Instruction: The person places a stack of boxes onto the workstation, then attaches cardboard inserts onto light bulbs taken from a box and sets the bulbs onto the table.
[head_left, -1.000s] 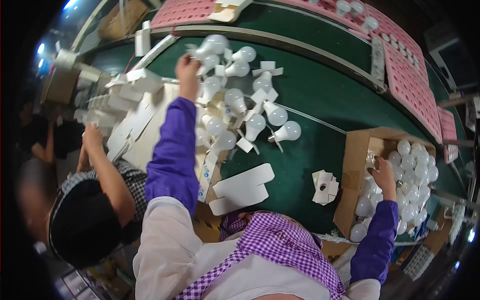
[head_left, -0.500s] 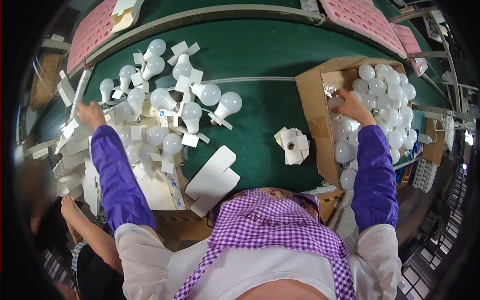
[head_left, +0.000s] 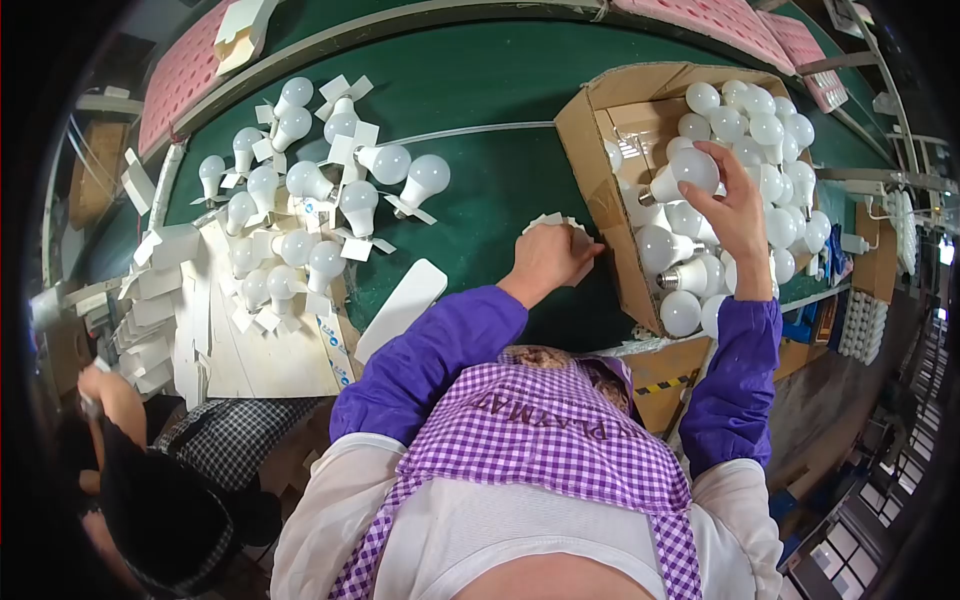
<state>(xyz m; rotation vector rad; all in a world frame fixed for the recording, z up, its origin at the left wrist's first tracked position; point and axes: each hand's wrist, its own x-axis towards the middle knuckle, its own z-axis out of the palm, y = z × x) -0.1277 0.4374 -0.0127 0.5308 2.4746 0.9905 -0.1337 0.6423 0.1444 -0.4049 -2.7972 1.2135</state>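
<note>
My right hand (head_left: 735,205) grips a white light bulb (head_left: 695,172) by its round globe, above the open cardboard box (head_left: 607,215). Its metal base points left. Many more bulbs (head_left: 767,130) fill the box. Close to the box's left side, my left hand (head_left: 550,257) is closed on a small stack of white card pieces (head_left: 557,219), mostly hidden under the fingers. On the left of the green table, several bulbs (head_left: 428,175) with white card pieces round their bases lie in a loose group. A flat white card (head_left: 403,308) lies left of my left forearm.
Folded white cards (head_left: 152,300) are stacked at the far left, beside a pale board (head_left: 255,350). A co-worker's arm (head_left: 118,400) shows at the lower left. Pink perforated trays (head_left: 180,85) and a metal rail (head_left: 400,22) border the table's far side.
My left hand has come from the far left to the stack of card pieces and closed on it. My right hand has lifted a bulb within the box. The view has shifted.
</note>
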